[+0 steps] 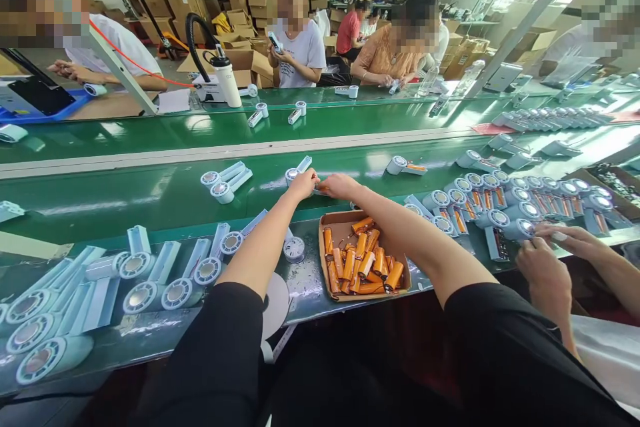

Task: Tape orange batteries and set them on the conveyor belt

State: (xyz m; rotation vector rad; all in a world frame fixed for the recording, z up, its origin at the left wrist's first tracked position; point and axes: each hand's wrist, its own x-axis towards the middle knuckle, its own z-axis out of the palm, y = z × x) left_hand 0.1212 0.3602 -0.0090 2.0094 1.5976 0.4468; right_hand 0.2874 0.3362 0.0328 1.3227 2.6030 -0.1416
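Observation:
My left hand [304, 183] reaches out over the green belt [160, 197], its fingertips pinched together. Close against it is my right hand [340, 186], with fingers also closed. A bit of something pale and orange shows between and below the fingertips, too small to make out. Just behind my left hand, a pale blue handheld fan housing [303, 167] lies on the belt, partly covered by the hand. Below my forearms sits a cardboard box [324, 288] of orange-wrapped battery cells [367, 263]. Left of the box, another fan housing [294, 249] rests on the bench.
Many fan housings [145, 297] crowd the bench at left. More, with orange cells fitted, cluster at right [487, 197]. A co-worker's hands [547, 270] handle one there. A white tape roll [276, 307] is by the bench edge. Co-workers sit across the belt beside a white bottle [227, 83].

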